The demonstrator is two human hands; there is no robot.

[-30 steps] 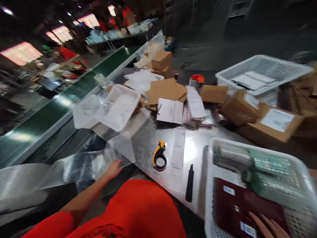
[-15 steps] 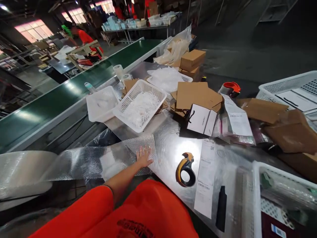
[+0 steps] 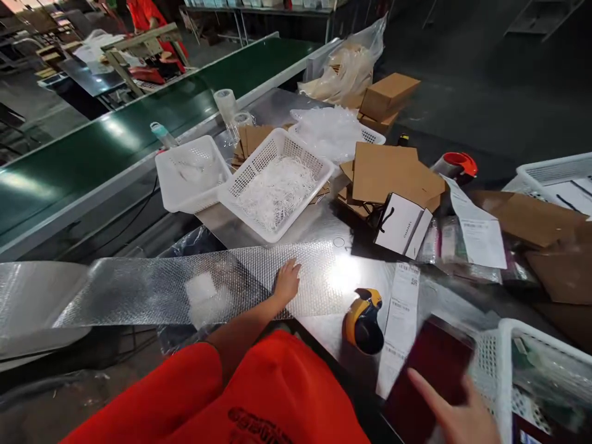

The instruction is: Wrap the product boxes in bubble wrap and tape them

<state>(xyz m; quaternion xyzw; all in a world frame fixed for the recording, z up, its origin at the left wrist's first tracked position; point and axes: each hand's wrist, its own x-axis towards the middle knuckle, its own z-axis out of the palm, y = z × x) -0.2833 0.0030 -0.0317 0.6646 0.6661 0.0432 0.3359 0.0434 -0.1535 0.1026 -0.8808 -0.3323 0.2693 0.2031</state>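
My left hand lies on a strip of clear bubble wrap, which runs from the large roll at the left onto the metal table. Its fingers look slightly bent and hold nothing. At the lower right, my right hand grips a flat dark maroon box, thumb and fingers at its sides. The box is tilted above the table, over part of the label strip. Between the hands lies a yellow and black tape dispenser.
A white basket with wrapped items stands at the lower right. Ahead are a basket of white paper shreds, another white basket, flattened cardboard and a white paper bag. A green conveyor belt runs behind.
My right hand has come into view holding the maroon box. The bubble wrap now reaches farther right over the table, with my left hand still on it. The view has tilted down.
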